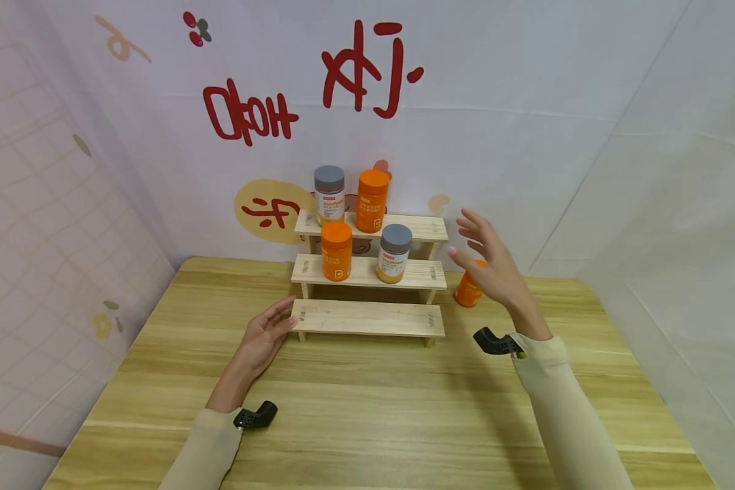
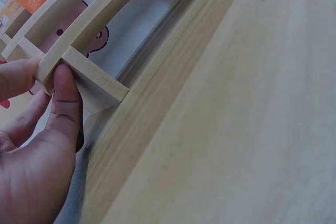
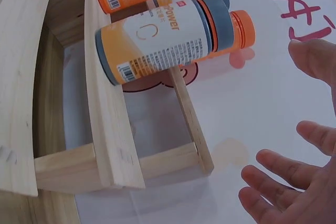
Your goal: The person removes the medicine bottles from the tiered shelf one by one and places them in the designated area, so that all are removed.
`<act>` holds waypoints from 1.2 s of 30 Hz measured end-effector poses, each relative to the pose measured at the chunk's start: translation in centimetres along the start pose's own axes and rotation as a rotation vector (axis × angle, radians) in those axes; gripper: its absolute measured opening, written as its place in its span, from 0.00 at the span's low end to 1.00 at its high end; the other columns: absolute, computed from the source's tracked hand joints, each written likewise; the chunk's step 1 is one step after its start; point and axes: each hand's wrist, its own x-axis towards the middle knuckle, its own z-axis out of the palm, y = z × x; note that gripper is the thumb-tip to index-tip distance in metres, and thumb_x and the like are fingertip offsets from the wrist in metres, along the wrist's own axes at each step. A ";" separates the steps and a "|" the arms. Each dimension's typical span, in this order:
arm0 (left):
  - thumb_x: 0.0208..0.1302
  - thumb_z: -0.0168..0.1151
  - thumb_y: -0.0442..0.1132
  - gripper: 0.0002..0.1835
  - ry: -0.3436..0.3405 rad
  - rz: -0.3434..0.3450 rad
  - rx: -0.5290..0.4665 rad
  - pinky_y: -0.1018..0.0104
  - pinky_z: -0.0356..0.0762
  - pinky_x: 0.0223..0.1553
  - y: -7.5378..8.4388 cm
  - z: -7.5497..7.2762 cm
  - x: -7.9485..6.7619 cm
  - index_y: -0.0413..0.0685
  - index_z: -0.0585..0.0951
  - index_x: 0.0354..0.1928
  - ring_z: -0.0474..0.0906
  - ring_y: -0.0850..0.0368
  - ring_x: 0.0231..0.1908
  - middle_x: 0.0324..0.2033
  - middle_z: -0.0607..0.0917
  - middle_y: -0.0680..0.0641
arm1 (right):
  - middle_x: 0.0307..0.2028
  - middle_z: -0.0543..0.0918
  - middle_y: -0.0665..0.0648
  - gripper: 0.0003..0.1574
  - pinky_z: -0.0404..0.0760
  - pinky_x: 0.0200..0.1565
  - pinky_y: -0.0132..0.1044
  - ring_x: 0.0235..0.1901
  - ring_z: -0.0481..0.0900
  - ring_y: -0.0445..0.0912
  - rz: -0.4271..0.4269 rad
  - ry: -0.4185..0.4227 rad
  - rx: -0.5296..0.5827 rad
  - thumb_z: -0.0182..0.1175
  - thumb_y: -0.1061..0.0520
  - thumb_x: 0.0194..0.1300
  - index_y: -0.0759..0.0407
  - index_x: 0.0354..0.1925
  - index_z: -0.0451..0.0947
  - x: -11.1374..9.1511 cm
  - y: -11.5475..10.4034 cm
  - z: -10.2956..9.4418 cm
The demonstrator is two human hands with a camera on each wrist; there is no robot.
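A three-tier wooden shelf (image 1: pixel 367 317) stands on the table against the wall. My left hand (image 1: pixel 268 338) pinches the left end of its lowest board; the left wrist view shows the thumb and fingers (image 2: pixel 65 98) on that board's end. My right hand (image 1: pixel 493 262) is raised in the air right of the shelf, fingers spread and holding nothing. Behind it, partly hidden, an orange bottle (image 1: pixel 467 291) stands on the table. On the middle tier are an orange bottle (image 1: pixel 337 253) and a grey-lidded white-and-yellow bottle (image 1: pixel 395 255).
The top tier carries another grey-lidded bottle (image 1: pixel 329 197) and another orange bottle (image 1: pixel 372 202). A white wall sheet (image 1: pixel 496 102) with red characters hangs behind. The wooden table (image 1: pixel 367 408) spreads out in front of the shelf.
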 end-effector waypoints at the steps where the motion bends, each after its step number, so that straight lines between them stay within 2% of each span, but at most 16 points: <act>1: 0.74 0.59 0.30 0.35 -0.002 0.001 -0.001 0.80 0.77 0.53 0.0 0.0 0.0 0.35 0.58 0.78 0.74 0.68 0.54 0.55 0.73 0.52 | 0.76 0.64 0.57 0.47 0.60 0.76 0.60 0.75 0.63 0.58 -0.005 -0.007 0.004 0.64 0.53 0.73 0.39 0.80 0.53 0.2 -0.2 0.1; 7: 0.74 0.59 0.30 0.35 -0.007 0.011 -0.005 0.79 0.77 0.55 -0.1 -0.1 0.0 0.35 0.58 0.78 0.75 0.68 0.55 0.56 0.74 0.52 | 0.76 0.64 0.63 0.47 0.60 0.75 0.62 0.74 0.63 0.61 -0.025 -0.051 0.033 0.62 0.55 0.74 0.43 0.81 0.52 1.3 -0.9 0.8; 17: 0.74 0.59 0.31 0.36 -0.012 0.014 -0.009 0.79 0.78 0.55 -0.2 -0.1 -0.1 0.35 0.57 0.78 0.75 0.69 0.55 0.55 0.75 0.54 | 0.76 0.64 0.67 0.45 0.61 0.75 0.62 0.74 0.64 0.64 -0.021 -0.096 0.104 0.58 0.59 0.76 0.46 0.82 0.50 3.0 -1.5 1.8; 28: 0.74 0.60 0.31 0.34 -0.015 0.020 -0.001 0.78 0.77 0.57 -0.2 -0.1 0.0 0.38 0.60 0.78 0.76 0.69 0.57 0.57 0.74 0.53 | 0.75 0.66 0.65 0.43 0.66 0.73 0.61 0.73 0.67 0.60 0.040 -0.118 0.140 0.58 0.53 0.77 0.48 0.81 0.51 5.0 -2.5 2.9; 36: 0.74 0.60 0.32 0.35 -0.021 0.017 0.006 0.79 0.77 0.57 -0.2 -0.3 0.0 0.39 0.60 0.78 0.75 0.69 0.58 0.58 0.74 0.52 | 0.74 0.69 0.59 0.44 0.69 0.72 0.59 0.73 0.68 0.57 0.113 -0.130 0.171 0.60 0.45 0.76 0.44 0.81 0.53 6.3 -2.9 3.8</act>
